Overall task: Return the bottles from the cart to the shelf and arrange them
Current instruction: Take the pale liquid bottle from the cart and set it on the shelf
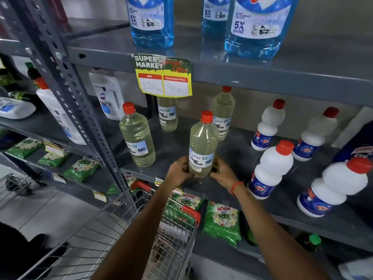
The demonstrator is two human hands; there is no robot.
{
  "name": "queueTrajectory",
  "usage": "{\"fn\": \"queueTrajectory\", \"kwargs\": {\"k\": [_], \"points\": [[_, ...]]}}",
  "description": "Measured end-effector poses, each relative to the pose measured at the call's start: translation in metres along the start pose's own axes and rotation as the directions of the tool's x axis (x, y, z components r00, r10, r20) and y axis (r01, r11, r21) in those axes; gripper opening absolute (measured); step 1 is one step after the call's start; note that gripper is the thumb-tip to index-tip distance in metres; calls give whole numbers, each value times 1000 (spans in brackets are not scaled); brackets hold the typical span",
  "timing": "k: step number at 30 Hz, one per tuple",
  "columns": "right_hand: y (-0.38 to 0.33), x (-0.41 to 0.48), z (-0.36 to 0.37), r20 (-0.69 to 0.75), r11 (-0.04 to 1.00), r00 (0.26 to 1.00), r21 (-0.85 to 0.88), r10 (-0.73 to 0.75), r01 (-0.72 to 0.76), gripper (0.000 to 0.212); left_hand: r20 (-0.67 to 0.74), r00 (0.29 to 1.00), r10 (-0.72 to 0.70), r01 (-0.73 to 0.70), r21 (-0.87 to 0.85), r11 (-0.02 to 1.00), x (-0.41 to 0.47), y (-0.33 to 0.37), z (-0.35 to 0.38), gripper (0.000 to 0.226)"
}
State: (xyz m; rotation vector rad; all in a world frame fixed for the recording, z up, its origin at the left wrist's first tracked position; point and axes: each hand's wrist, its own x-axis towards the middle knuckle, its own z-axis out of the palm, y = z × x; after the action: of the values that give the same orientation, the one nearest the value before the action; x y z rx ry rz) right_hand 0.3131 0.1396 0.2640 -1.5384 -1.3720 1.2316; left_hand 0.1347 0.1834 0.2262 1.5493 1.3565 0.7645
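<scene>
A clear bottle of pale yellow liquid point(202, 145) with a red cap stands upright at the front edge of the grey middle shelf point(252, 158). My left hand point(180, 168) grips its base from the left and my right hand point(221, 172) grips it from the right. Three matching bottles stand on the same shelf: one to the left point(138, 136), one behind the price sign point(167, 115), one at the back point(223, 113). The wire cart point(113, 239) with red corner guards is below my arms; what I see of its basket holds no bottles.
Several white bottles with red caps point(270, 168) stand on the right of the same shelf. Large blue liquid bottles point(256, 27) fill the shelf above. A price sign point(163, 77) hangs from that shelf's edge. Green detergent packs point(223, 221) lie below. A slotted upright post point(66, 77) is at left.
</scene>
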Motion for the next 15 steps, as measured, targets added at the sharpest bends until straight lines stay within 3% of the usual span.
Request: {"fn": "queueTrajectory", "kwargs": {"k": [4,10,15], "points": [[12,-8,4,-35,999,999,-18,-32,31,71,-1,1000,15,-15,-23,1000,-14,1,3,62],[27,-19,4,-68,998,997,-46,-48,45,75,86,994,67,-65,-28,998,-19,5,4,66],[24,-21,10,-77,996,994,-50,-71,68,74,62,993,101,-103,30,994,-19,9,3,63]]}}
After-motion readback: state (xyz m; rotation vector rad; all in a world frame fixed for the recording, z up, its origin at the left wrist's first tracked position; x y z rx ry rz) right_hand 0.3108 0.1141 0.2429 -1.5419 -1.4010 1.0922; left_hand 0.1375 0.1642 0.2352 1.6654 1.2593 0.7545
